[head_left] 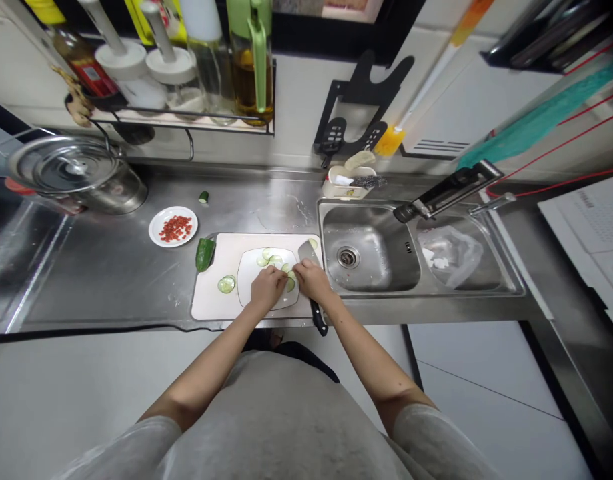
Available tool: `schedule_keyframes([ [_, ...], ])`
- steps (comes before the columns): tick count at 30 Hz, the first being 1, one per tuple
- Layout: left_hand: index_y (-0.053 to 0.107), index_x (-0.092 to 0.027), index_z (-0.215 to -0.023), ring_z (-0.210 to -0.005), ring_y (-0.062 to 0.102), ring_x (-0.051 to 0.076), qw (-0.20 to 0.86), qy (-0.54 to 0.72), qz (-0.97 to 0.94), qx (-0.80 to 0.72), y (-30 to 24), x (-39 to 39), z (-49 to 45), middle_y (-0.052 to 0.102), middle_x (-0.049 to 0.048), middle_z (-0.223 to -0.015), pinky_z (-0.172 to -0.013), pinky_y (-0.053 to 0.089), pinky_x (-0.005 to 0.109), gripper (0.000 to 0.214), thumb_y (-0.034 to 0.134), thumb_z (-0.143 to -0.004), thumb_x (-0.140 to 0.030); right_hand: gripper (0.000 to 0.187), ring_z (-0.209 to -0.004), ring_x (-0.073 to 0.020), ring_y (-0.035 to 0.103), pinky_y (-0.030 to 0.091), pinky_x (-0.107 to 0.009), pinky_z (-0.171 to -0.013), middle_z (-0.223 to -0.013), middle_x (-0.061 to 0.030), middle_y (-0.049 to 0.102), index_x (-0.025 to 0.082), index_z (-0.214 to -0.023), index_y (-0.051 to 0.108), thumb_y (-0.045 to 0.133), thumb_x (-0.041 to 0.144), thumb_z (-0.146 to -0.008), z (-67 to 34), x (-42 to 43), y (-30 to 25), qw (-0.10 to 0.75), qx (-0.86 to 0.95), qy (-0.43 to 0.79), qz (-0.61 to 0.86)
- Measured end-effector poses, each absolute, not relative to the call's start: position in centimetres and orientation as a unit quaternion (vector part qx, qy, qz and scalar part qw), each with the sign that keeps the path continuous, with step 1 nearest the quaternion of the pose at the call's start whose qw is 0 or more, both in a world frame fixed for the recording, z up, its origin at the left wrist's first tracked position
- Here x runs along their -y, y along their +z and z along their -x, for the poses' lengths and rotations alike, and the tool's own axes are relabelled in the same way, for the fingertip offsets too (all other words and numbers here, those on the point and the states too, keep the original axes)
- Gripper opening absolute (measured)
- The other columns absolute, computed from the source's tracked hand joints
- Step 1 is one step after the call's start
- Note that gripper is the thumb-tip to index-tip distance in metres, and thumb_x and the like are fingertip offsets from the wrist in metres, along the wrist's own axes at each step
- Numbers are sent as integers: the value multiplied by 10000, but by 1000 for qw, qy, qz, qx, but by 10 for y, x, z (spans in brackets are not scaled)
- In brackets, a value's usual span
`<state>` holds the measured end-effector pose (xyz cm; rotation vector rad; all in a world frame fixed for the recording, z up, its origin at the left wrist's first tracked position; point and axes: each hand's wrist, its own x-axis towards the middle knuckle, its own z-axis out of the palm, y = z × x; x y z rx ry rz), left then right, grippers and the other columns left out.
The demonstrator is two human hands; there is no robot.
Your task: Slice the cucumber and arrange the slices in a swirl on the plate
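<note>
A white plate [246, 272] with rounded corners rests on a pale cutting board [205, 298], and thin cucumber slices [269, 255] lie along its far side. My left hand [269, 287] is over the plate, its fingers pinched on a cucumber slice. Close by on the right, my right hand [312, 279] also has its fingers closed at the slices by the plate's edge; its fingertips are partly hidden. Beneath my right hand lies a kitchen knife [317, 317], black handle toward me, blade pointing away. More slices [227, 284] sit on the board's left part.
A cut cucumber piece [205, 255] lies at the board's left edge, with a cucumber end [203, 197] farther back. Left of them are a plate [153, 233] of red bits and a lidded steel pot [116, 190]. The sink [371, 247] adjoins on the right.
</note>
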<state>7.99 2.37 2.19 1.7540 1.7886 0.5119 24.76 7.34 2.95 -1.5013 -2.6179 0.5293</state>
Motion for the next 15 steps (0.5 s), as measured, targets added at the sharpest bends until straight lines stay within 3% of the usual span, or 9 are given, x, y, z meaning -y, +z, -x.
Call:
schedule_keyframes([
  [15, 695, -235, -1072, -927, 512, 227, 257, 212, -710, -620, 6, -5, -72, 599, 93, -944, -809, 413, 330, 294, 442, -927, -271, 276, -913, -215, 468, 352, -298, -738, -962, -89, 561, 238, -1026, 691, 424, 286, -973, -251, -60, 27, 63, 857, 160, 485],
])
